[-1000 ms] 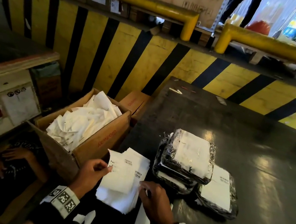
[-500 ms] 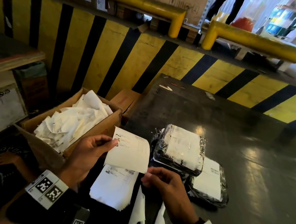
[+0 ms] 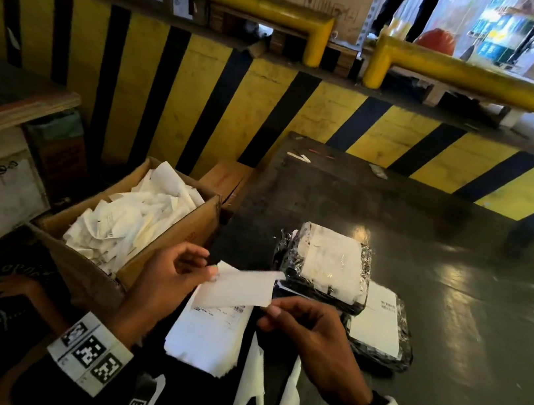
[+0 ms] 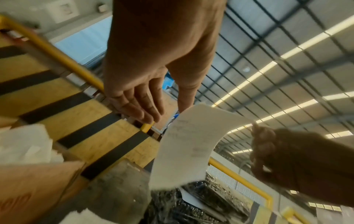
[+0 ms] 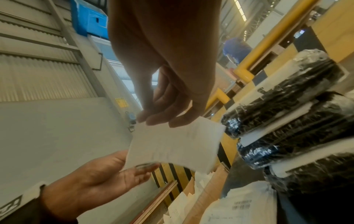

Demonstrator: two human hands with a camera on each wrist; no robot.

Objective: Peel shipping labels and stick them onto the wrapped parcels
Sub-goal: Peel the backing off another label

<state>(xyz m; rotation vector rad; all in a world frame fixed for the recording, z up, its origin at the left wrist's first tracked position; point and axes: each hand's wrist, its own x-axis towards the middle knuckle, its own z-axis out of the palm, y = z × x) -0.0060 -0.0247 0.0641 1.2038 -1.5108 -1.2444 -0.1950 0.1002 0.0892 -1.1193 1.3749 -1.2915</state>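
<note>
Keeping the shipping label (image 3: 238, 289) taut and level over the dark bench (image 3: 449, 316) looks the best way to land it flat on the top wrapped parcel (image 3: 328, 268) of the stack just beyond, pressing from one edge across. The open cardboard box (image 3: 181, 234) on the left is heaped with crumpled white backing paper (image 3: 130, 227). The right hand (image 3: 314, 341) pinches the label's near edge; the left hand (image 3: 159, 287) seems to nip the far corner with thumb and forefinger, other fingers loose.

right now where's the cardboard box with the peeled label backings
In the head view the cardboard box sits on the person's left, beside the dark table's left edge, just beyond the left hand and in front of the striped barrier.
</note>
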